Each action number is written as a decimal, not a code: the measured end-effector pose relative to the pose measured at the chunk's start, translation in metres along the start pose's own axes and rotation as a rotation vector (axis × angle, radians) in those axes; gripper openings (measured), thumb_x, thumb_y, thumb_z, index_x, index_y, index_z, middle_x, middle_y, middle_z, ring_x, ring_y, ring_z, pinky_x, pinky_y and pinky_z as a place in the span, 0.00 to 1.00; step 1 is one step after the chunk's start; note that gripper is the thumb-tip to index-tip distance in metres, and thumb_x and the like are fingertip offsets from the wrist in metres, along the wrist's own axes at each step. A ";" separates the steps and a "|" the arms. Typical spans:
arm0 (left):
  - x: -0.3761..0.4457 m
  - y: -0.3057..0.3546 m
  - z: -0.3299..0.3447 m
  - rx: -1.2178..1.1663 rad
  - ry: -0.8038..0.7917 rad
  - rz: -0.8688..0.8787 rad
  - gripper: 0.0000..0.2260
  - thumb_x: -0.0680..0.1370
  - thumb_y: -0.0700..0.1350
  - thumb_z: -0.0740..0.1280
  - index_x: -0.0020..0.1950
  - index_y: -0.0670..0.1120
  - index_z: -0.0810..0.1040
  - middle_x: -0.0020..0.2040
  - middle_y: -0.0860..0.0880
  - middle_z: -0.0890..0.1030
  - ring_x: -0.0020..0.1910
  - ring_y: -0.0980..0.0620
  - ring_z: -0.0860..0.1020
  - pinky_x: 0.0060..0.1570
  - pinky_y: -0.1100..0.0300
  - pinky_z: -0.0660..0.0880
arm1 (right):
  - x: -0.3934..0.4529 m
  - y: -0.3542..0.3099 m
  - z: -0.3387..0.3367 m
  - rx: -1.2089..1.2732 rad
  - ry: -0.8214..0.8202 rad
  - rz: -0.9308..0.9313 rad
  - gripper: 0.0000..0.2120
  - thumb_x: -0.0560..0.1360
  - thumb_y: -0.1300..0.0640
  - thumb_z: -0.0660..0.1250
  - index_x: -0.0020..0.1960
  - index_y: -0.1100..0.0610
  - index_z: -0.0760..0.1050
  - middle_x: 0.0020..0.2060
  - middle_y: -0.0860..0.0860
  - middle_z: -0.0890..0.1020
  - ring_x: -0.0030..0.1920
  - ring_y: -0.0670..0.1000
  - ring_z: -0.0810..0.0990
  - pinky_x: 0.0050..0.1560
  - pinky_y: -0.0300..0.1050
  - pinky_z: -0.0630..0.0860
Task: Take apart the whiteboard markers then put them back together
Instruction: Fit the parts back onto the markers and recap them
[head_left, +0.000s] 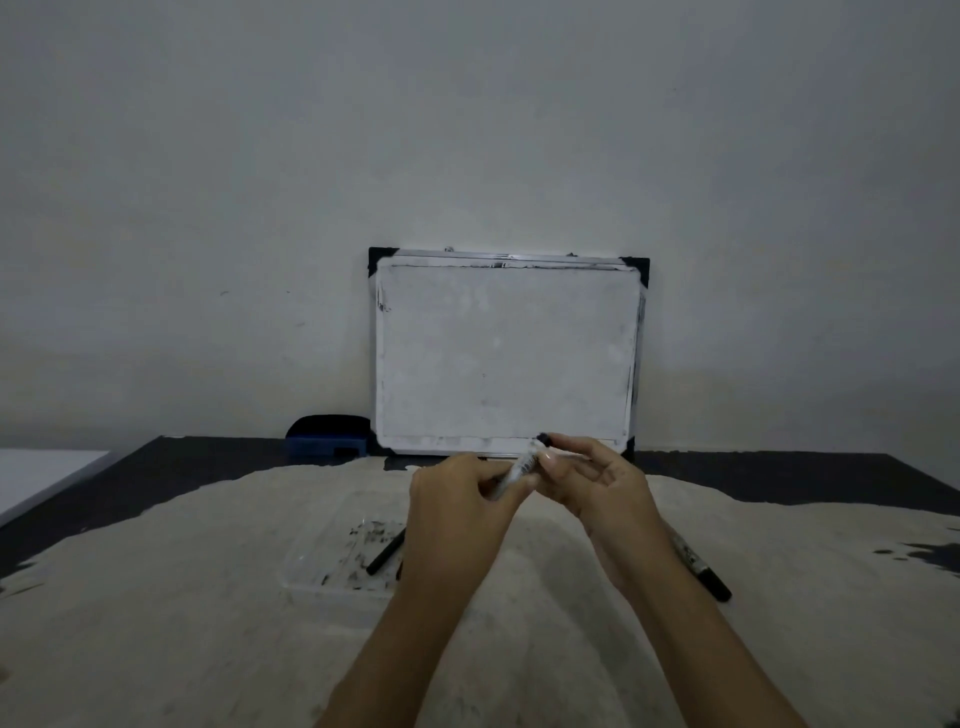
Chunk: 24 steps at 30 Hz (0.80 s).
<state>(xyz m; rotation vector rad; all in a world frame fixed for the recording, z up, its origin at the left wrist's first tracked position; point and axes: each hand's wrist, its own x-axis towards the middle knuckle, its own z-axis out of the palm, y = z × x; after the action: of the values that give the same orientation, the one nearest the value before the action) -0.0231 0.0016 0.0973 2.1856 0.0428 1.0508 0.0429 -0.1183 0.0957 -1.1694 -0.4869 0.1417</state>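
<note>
Both hands hold one white-barrelled whiteboard marker (524, 465) above the cloth, tilted up to the right. My left hand (457, 499) grips its lower barrel. My right hand (587, 478) pinches the upper end, where a small black piece (543, 439) shows at the fingertips. A thin black marker part (385, 552) lies on a clear plastic tray (332, 558) to the left. A black marker (698, 564) rests on the cloth to the right, partly hidden by my right forearm.
A small whiteboard (506, 358) leans on the wall at the back of the dark table (208, 462). A blue and black eraser (327, 441) sits left of it. A pale cloth (156, 623) covers most of the table.
</note>
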 end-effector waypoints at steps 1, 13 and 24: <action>0.000 0.002 -0.001 -0.073 0.027 -0.036 0.07 0.71 0.52 0.70 0.44 0.52 0.84 0.36 0.53 0.85 0.35 0.59 0.80 0.38 0.62 0.78 | 0.000 0.000 0.002 -0.001 -0.043 0.036 0.08 0.73 0.61 0.68 0.51 0.60 0.79 0.44 0.57 0.86 0.46 0.54 0.85 0.47 0.43 0.82; -0.007 -0.011 0.017 -0.066 -0.098 -0.270 0.17 0.77 0.54 0.61 0.64 0.50 0.73 0.64 0.51 0.76 0.60 0.57 0.73 0.60 0.65 0.68 | 0.000 0.008 -0.009 -0.552 0.049 0.078 0.08 0.70 0.54 0.72 0.41 0.59 0.80 0.33 0.52 0.85 0.34 0.46 0.82 0.33 0.34 0.78; -0.029 -0.039 0.033 0.511 -0.290 -0.240 0.17 0.79 0.51 0.55 0.67 0.50 0.68 0.75 0.47 0.61 0.72 0.51 0.60 0.72 0.52 0.53 | 0.001 0.041 -0.067 -1.538 0.571 0.139 0.11 0.76 0.53 0.64 0.48 0.60 0.79 0.40 0.54 0.81 0.40 0.52 0.79 0.48 0.45 0.76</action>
<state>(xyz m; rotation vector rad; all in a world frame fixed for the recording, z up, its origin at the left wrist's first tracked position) -0.0099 0.0026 0.0402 2.6855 0.4743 0.6237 0.0789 -0.1586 0.0383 -2.6263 0.1059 -0.5511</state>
